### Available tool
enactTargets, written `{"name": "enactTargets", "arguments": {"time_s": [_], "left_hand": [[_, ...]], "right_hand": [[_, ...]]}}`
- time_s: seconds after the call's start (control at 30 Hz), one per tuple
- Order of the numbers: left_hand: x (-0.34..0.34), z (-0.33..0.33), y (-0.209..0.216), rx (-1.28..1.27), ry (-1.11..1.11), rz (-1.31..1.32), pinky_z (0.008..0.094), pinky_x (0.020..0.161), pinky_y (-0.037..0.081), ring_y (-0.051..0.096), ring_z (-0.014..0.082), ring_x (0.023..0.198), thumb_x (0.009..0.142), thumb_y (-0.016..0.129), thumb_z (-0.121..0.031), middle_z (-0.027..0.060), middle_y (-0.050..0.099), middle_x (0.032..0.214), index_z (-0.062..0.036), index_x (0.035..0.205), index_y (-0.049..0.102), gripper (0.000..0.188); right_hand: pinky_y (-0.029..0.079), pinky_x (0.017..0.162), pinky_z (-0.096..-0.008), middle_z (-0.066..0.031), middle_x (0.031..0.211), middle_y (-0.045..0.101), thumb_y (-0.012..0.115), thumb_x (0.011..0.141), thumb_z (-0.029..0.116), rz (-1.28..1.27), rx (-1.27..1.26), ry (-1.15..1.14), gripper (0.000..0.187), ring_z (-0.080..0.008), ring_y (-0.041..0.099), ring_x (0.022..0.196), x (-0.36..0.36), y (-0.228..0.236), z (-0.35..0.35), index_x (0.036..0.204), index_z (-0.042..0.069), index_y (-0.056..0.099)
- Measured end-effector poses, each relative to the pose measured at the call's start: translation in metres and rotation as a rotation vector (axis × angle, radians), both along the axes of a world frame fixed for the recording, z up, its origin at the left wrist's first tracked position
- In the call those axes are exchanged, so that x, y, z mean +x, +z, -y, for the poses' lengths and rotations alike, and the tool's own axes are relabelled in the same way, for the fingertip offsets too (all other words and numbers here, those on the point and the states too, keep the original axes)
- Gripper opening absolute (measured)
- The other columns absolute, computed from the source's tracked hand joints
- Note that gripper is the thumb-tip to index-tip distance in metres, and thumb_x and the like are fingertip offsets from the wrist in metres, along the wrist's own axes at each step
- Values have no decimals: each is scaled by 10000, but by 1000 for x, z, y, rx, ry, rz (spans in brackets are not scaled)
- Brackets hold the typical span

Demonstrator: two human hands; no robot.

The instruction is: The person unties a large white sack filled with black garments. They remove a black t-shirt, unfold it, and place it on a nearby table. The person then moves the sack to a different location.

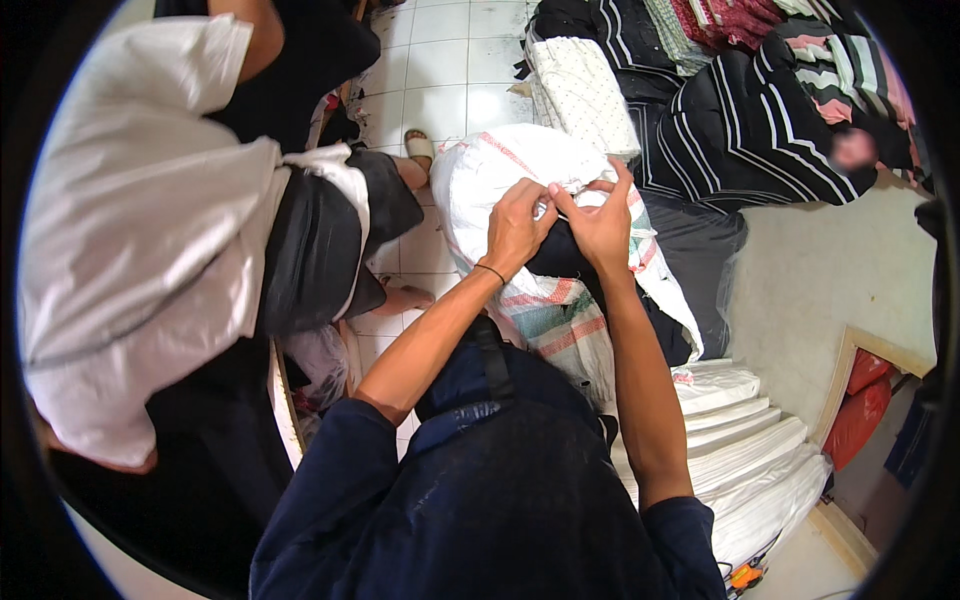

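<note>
A large white woven plastic sack (465, 195) with red and green stripes stands bulging in front of me. Dark cloth (563, 255) shows in the gap at its mouth. My left hand (518, 228) is closed in a pinch over the gap; what lies between its fingertips is too small to make out. Close beside it, my right hand (602, 228) has thumb and fingers closed on the sack's edge, its thumb tip against the left fingers. A loose flap of the sack (565, 315) hangs down between my forearms.
A person in a white shirt (160, 200) bends over black cloth at left. Cream patterned fabric (580, 85) and black striped fabric (740, 130) lie beyond the sack. White folded bundles (750, 440) sit at my right. White tiles (435, 60) cover the floor.
</note>
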State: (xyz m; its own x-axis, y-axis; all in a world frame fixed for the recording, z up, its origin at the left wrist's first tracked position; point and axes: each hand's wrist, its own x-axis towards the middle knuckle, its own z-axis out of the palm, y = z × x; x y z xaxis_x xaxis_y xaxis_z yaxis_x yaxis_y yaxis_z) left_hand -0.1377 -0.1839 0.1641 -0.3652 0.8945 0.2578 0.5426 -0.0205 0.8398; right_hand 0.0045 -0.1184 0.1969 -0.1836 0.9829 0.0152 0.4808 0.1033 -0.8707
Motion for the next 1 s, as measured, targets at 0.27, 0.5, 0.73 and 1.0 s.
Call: {"name": "enactTargets", "arguments": {"time_s": [0.27,0.5,0.73,1.0], "left_hand": [[6,4,8,-45,69,208,347,719,561,702,219,781,996,806,-104,111,754,959,-4,1082,780,135],[8,6,9,-52,67,132,407,746,583,740,278,799,988,807,-127,117,765,987,-23,1076,768,141],[9,3,6,24,60,-124,461,730,589,733,344,835,937,804,-122,112,726,952,-46,1018,741,128],[-7,-4,7,-51,-93,-99,463,680,574,721,342,803,919,764,-108,115,698,916,-38,966,697,108]], "right_hand": [[434,631,-298,-19,779,678,802,1063,334,-56,-106,-26,357,-84,534,689,9,-24,-12,1108,-17,753],[267,562,-265,86,730,532,803,1071,267,-204,-179,-11,268,-22,359,639,19,-28,11,1017,8,759],[259,561,-271,92,728,517,830,1048,271,-213,-143,20,264,-21,346,634,19,-17,14,986,24,760],[377,642,-286,20,831,604,857,1017,256,-97,-45,32,290,-86,474,714,18,-14,18,967,-8,748]]}}
